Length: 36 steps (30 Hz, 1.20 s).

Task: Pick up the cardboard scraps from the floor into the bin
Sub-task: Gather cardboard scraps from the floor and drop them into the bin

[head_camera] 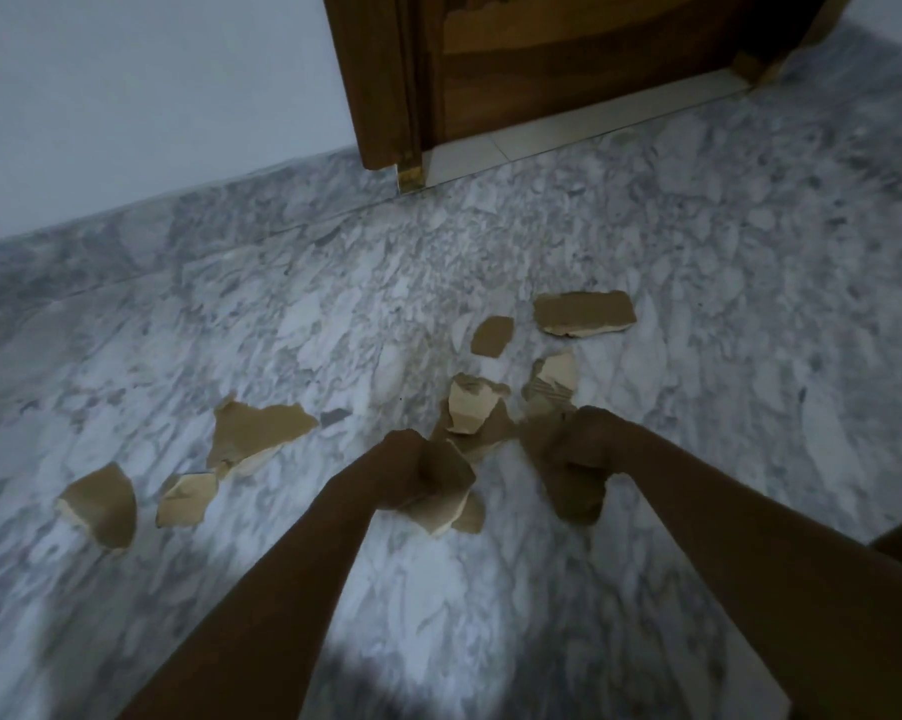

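Nearest the camera, two bare forearms reach forward and down over a grey and white marble floor (490, 589), which is blurred in places.

Left hand (404, 467): it is curled closed around a bundle of brown cardboard scraps (446, 493), whose torn pale edges stick out below and to the right of the fist.

Right hand (586, 444): it is also curled closed, gripping a dark piece of cardboard (576, 491) that hangs down beneath the knuckles. The picture is too dim to make out the individual fingers.

Just beyond and between the two hands lies a small heap of overlapping scraps (472, 410), with a torn, ridged piece (552, 381) just to its right.

Off to the left, apart from the hands, three more pieces lie flat on the floor: a rounded scrap (103, 504) farthest left, a smaller one (186, 498) beside it, and a larger jagged one (254, 436) a little farther away.

Farther out, past the heap, sit a small oval scrap (492, 335) and a long rectangular strip (584, 313) to its right.

At the far edge, a pale wall (152, 85) meets the floor on the left, and a dark wooden door (568, 59) stands in its frame on the right, above a light threshold (568, 129).
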Available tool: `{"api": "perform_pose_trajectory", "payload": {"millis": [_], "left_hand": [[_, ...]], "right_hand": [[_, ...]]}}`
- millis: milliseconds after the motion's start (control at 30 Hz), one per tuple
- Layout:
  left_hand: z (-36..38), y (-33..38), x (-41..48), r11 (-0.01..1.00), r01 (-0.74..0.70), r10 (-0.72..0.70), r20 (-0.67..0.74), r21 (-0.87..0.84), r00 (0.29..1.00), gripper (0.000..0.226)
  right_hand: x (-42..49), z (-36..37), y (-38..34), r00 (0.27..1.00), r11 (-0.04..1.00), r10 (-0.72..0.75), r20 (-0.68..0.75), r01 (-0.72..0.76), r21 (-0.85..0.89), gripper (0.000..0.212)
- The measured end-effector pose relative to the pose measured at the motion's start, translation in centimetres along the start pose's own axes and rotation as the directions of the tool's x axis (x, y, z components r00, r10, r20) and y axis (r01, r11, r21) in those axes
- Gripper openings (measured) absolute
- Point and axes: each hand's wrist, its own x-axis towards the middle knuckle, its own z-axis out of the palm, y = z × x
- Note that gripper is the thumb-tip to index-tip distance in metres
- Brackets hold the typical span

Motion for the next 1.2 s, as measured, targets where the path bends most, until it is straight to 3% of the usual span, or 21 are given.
{"api": "perform_pose_trajectory", "payload": {"millis": [100, 167, 300, 433, 533, 633, 733, 800, 867, 900, 933, 967, 1000, 1033, 1100, 1200], "left_hand": [[1.2, 0.8, 1.1, 0.997, 0.067, -0.065, -0.067, 0.032, 0.996, 0.047], [1.7, 1.5, 1.2, 0.990, 0.066, -0.055, -0.085, 0.124, 0.995, 0.045], [2.6, 2.2, 1.6, 0.963, 0.080, -0.052, -0.117, 0.257, 0.992, 0.038], [2.4, 2.5, 1.6, 0.950, 0.095, -0.063, -0.117, 0.298, 0.991, 0.042], [2.4, 2.2, 1.6, 0.962, 0.069, -0.043, -0.104, 0.264, 0.994, 0.047], [1.7, 1.1, 1.1, 0.993, 0.042, -0.034, -0.065, 0.115, 0.997, 0.054], [-0.7, -1.0, -0.2, 0.986, -0.045, 0.036, -0.058, -0.159, 0.998, 0.048], [-2.4, -2.3, -1.5, 0.938, -0.104, 0.066, -0.124, -0.332, 0.990, 0.040], [-3.4, -4.2, -2.3, 0.875, -0.107, 0.023, -0.182, -0.471, 0.983, 0.009], [-3.7, -5.3, -2.6, 0.850, -0.093, 0.007, -0.165, -0.519, 0.986, 0.012], [-3.9, -5.9, -3.1, 0.828, -0.067, -0.003, -0.124, -0.557, 0.992, 0.022], [-4.1, -6.2, -3.7, 0.773, -0.087, 0.032, -0.099, -0.628, 0.995, 0.018], [-4.2, -6.7, -4.2, 0.740, -0.126, 0.079, -0.100, -0.661, 0.992, 0.013], [-3.9, -7.9, -4.4, 0.773, -0.171, 0.101, -0.147, -0.611, 0.984, 0.017], [-3.1, -10.8, -4.2, 0.690, -0.165, 0.216, -0.016, -0.705, 0.976, 0.029], [-2.1, -12.4, -4.5, 0.816, -0.222, 0.192, -0.111, -0.534, 0.975, 0.044]], "right_hand": [[1.6, -0.7, 0.3, 0.989, 0.962, 0.088, -0.122, -0.052, 0.268, 0.066], [2.4, 0.8, -0.3, 0.965, 0.954, 0.172, -0.199, -0.112, 0.278, 0.078], [2.3, 4.9, -1.3, 0.883, 0.934, 0.229, -0.410, -0.081, 0.347, 0.070], [2.0, 6.0, -0.9, 0.879, 0.922, 0.189, -0.438, -0.006, 0.387, 0.070], [1.5, 5.0, -0.4, 0.934, 0.926, 0.065, -0.351, 0.075, 0.370, 0.081], [1.2, 2.0, 0.1, 0.971, 0.971, -0.048, -0.234, 0.100, 0.218, 0.082], [1.5, -1.1, -0.5, 0.965, 0.974, -0.120, -0.232, 0.160, 0.162, 0.079], [2.0, -2.1, -2.0, 0.947, 0.959, -0.227, -0.225, 0.258, 0.115, 0.062], [2.7, -2.5, -4.4, 0.928, 0.942, -0.329, -0.175, 0.336, 0.010, 0.046], [3.0, -2.4, -5.7, 0.922, 0.934, -0.357, -0.148, 0.351, -0.065, 0.043], [3.3, -2.1, -7.0, 0.927, 0.931, -0.354, -0.125, 0.337, -0.140, 0.052], [3.8, -1.5, -8.2, 0.935, 0.922, -0.340, -0.097, 0.312, -0.229, 0.064], [4.2, -0.7, -9.1, 0.942, 0.898, -0.331, -0.059, 0.295, -0.326, 0.074], [4.7, 0.3, -9.8, 0.944, 0.862, -0.331, -0.014, 0.296, -0.412, 0.079], [5.5, 2.4, -10.0, 0.931, 0.793, -0.364, -0.006, 0.306, -0.527, 0.074], [6.0, 4.2, -9.0, 0.865, 0.735, -0.488, -0.122, 0.331, -0.592, 0.051]]}}
